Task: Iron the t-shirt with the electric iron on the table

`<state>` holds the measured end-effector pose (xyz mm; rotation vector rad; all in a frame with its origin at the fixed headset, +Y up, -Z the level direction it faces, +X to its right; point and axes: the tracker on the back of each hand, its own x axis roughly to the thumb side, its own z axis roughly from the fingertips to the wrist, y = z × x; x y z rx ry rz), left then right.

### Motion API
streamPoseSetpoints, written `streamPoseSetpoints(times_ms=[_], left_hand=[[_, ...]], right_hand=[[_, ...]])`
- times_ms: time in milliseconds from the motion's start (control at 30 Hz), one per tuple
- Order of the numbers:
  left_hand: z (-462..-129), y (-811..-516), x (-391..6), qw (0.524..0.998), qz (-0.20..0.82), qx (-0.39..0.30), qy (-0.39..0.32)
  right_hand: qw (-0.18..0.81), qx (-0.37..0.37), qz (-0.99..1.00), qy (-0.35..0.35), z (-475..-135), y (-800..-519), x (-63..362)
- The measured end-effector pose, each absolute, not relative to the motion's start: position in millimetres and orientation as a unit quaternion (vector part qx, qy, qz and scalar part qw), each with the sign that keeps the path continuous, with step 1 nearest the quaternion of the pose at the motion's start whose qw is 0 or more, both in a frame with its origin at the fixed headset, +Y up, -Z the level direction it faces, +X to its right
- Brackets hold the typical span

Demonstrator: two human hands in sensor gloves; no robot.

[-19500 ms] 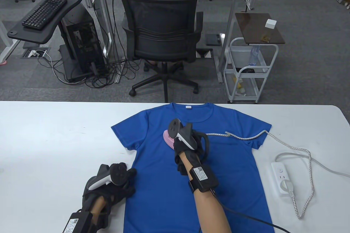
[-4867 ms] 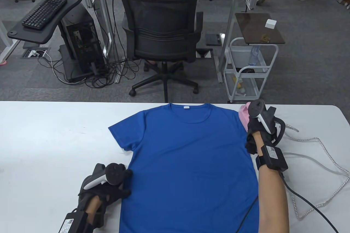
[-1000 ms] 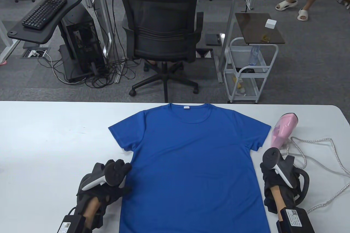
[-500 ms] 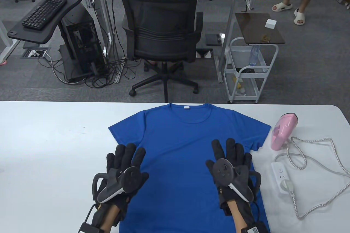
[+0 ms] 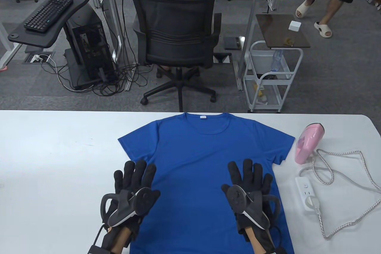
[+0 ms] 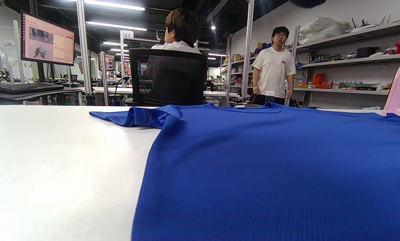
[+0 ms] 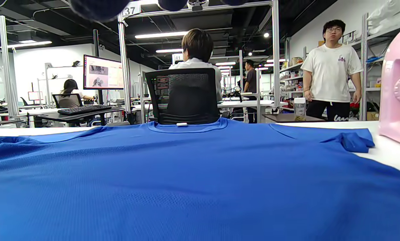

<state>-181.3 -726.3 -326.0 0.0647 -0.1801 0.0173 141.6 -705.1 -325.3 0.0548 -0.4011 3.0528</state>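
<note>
Nearest you, at the bottom of the table view, both your hands lie flat with the fingers spread and straight, gripping nothing. Your left hand [image 5: 132,190] rests at the shirt's left side seam, partly on the white table [image 5: 59,152]; your right hand [image 5: 250,190] lies on the cloth at lower right of centre.

The blue t-shirt [image 5: 205,170] fills the middle of the frame, spread front-up with its collar toward the far edge. It looks thin, soft and light, so expect it to slide and bunch under any sideways push; press down with flat palms and stroke outward rather than pinching. In the left wrist view its sleeve [image 6: 136,117] is rumpled and probably needs smoothing.

Further off, at right of centre, the pink electric iron [image 5: 308,142] stands on end just beside the right sleeve. It is rigid and likely fairly heavy, and its soleplate may be hot: take it by the handle, minding the braided cord [image 5: 342,170] looping to the power strip [image 5: 308,196].
</note>
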Motion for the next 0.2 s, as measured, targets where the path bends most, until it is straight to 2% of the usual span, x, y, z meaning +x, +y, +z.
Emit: streamPoseSetpoints(times_ms=[200], left_hand=[[-326.9,-731.4,-180.3,0.996,0.003,0.019,-0.093]], right_hand=[[0.033,0.017,0.992,-0.124,-325.6,-706.6,141.3]])
